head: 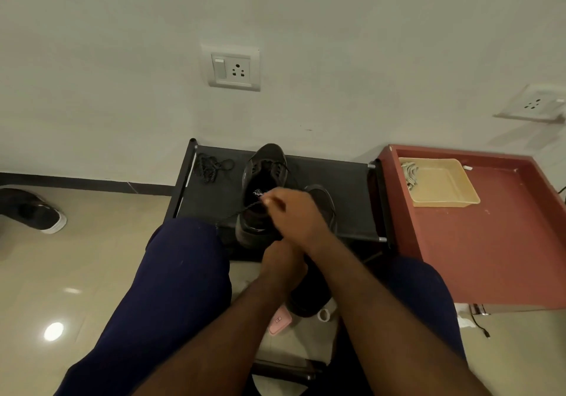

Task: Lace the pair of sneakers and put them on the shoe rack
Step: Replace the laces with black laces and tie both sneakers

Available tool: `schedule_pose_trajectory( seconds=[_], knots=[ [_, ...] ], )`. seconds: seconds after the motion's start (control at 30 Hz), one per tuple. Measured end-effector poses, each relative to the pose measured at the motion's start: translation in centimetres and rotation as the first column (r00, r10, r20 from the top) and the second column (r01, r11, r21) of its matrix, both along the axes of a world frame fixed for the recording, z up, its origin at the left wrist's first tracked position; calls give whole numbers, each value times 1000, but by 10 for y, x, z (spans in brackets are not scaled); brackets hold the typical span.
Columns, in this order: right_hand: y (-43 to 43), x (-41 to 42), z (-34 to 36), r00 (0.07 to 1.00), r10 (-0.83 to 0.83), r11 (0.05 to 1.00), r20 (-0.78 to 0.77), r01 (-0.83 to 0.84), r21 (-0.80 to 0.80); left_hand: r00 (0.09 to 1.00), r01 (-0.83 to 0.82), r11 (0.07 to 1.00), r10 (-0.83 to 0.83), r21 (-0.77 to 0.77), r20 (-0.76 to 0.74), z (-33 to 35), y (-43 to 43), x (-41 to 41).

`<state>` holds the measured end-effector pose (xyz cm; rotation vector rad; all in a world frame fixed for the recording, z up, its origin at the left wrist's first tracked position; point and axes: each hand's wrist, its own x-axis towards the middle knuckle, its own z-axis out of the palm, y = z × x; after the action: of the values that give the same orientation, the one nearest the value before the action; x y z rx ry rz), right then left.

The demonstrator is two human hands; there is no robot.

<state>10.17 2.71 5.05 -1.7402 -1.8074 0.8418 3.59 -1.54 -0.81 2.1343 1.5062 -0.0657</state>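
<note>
While a spare lace [211, 166] lies bunched at the left end of the rack [337, 187], one sneaker [265, 169] stands mid-rack, toe to the wall. Below it, the left hand [280, 262] sits under the right wrist, its grip hidden. The right hand [295, 215] pinches a taut lace [240, 213] over that sneaker, with the second sneaker [326, 202] just right of it.

The black shoe rack [337, 187] carries a bundled loose lace [211, 166] at its far left corner, one dark sneaker [266, 163] mid-shelf, and a second sneaker [321, 196] nearer the front edge.
</note>
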Motion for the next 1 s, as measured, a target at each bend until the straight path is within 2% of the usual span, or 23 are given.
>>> schedule_pose_trajectory(
  seconds=[0.07, 0.1, 0.2, 0.27, 0.4, 0.53, 0.57, 0.6, 0.63, 0.7, 0.77, 0.83, 0.9, 0.97, 1.0],
  knots=[
    [19, 34, -13, 974, -146, 989, 171, 148, -1, 997, -10, 1000, 11, -8, 78, 5, 1, -2],
    [27, 51, -18, 949, -111, 991, 296, 127, -35, 995, 18, 1000, -19, 8, 95, 3, 1, -4],
    [40, 84, -26, 764, 220, 968, 606, -94, -232, 994, -6, 1000, 10, -31, 105, 7, 4, -5],
    [41, 90, -28, 623, 313, 949, 717, -174, -263, 993, -10, 1000, 13, -28, 118, 6, 5, -4],
    [43, 94, -30, 448, 344, 930, 826, -286, -232, 992, -24, 1000, 26, -13, 126, 6, 7, -4],
    [39, 99, -23, 395, 455, 878, 798, -351, -327, 991, -29, 999, 31, -18, 130, 4, 6, -4],
    [36, 99, -20, 421, 466, 874, 778, -357, -330, 991, -35, 999, 37, -19, 131, 3, 7, -5],
    [31, 99, -16, 496, 459, 883, 737, -350, -314, 990, -41, 999, 43, -18, 131, 4, 7, -5],
    [25, 99, -12, 615, 425, 904, 664, -319, -283, 990, -44, 999, 46, -17, 133, 4, 8, -5],
    [11, 100, -8, 855, 267, 955, 445, -174, -239, 991, -47, 999, 49, -19, 127, 4, 9, -4],
    [-5, 97, -8, 971, 86, 966, 225, -25, -259, 991, -42, 999, 43, -14, 127, 4, 7, -4],
    [-21, 95, -8, 998, -59, 958, 32, 65, -281, 990, -44, 999, 44, -5, 133, 4, 6, -5],
    [-31, 99, -4, 980, -173, 946, -95, 139, -293, 987, -61, 998, 62, -12, 150, 5, 6, -6],
    [-30, 105, 2, 978, -181, 949, -105, 146, -279, 986, -66, 998, 68, -16, 153, 7, 6, -6],
    [-27, 106, 3, 988, -149, 956, -45, 132, -261, 986, -62, 998, 63, -14, 151, 8, 5, -5]
  ],
)
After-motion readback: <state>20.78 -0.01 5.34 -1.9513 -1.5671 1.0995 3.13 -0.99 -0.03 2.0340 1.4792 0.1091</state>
